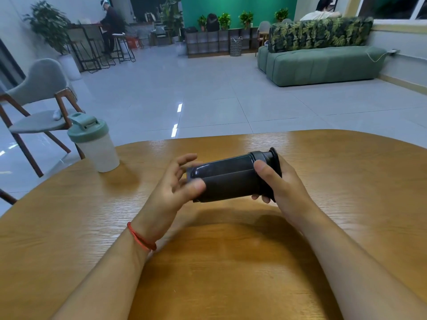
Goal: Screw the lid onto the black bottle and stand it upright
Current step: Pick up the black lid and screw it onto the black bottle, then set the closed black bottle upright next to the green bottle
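Note:
The black bottle (pixel 227 179) is held sideways above the wooden table (pixel 231 262), its base to the left and its lid end to the right. My right hand (pixel 280 188) wraps the black lid (pixel 269 158), thumb on top and fingers underneath. At the bottle's base my left hand (pixel 172 188) touches it with the thumb on the front; the fingers are spread and blurred behind the base. How far the lid sits on the thread I cannot tell.
A white shaker cup with a green lid (pixel 93 144) stands upright at the table's far left edge. A grey chair (pixel 39 105) is beyond it on the floor. A green sofa (pixel 323 63) stands far right; two people sit in the background.

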`<action>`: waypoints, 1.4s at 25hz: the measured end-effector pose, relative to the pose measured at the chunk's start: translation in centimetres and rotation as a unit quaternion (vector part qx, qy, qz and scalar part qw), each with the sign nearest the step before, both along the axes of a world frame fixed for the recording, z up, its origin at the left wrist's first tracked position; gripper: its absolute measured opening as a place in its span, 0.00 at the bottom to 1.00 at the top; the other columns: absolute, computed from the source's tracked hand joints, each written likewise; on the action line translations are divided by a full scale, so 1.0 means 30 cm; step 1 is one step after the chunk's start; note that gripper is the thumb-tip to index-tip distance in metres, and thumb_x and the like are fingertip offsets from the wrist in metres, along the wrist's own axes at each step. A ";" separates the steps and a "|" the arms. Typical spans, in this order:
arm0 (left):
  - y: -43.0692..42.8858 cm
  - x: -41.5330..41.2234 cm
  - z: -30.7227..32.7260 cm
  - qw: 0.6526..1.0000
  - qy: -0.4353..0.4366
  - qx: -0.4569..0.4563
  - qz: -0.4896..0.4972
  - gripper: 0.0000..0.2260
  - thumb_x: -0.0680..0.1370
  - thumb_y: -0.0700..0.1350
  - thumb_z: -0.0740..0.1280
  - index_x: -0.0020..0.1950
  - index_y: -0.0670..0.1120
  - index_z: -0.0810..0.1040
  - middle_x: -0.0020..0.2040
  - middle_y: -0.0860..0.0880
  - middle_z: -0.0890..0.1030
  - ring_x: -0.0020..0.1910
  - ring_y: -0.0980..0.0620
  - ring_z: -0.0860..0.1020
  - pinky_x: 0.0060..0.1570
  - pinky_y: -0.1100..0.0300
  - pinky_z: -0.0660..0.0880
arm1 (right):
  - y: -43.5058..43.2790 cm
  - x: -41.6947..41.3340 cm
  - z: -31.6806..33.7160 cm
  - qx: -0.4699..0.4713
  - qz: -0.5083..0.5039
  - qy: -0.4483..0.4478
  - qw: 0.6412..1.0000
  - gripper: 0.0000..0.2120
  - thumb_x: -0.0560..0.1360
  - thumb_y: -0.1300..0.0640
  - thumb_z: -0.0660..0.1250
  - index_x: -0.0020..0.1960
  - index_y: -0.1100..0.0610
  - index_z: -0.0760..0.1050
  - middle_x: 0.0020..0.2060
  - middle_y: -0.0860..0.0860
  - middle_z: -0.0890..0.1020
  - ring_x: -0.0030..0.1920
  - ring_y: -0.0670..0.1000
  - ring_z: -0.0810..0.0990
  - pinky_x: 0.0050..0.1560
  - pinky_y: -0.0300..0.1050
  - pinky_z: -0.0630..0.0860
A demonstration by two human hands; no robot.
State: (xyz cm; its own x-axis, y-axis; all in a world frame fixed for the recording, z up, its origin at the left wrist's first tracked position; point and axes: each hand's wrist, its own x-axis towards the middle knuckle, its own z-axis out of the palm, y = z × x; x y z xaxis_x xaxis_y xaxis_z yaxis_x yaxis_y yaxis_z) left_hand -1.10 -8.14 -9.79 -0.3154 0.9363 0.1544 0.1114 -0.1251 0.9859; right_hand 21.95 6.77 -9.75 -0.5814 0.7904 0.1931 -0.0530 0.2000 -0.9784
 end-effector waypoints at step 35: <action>0.014 0.055 -0.039 0.960 0.226 0.138 0.090 0.32 0.73 0.42 0.82 0.70 0.54 0.68 0.71 0.44 0.73 0.70 0.43 0.78 0.63 0.45 0.83 | -0.183 -0.185 0.013 -0.240 0.052 0.158 0.956 0.26 0.79 0.51 0.77 0.75 0.46 0.76 0.66 0.52 0.87 0.67 0.55 0.87 0.65 0.63 0.85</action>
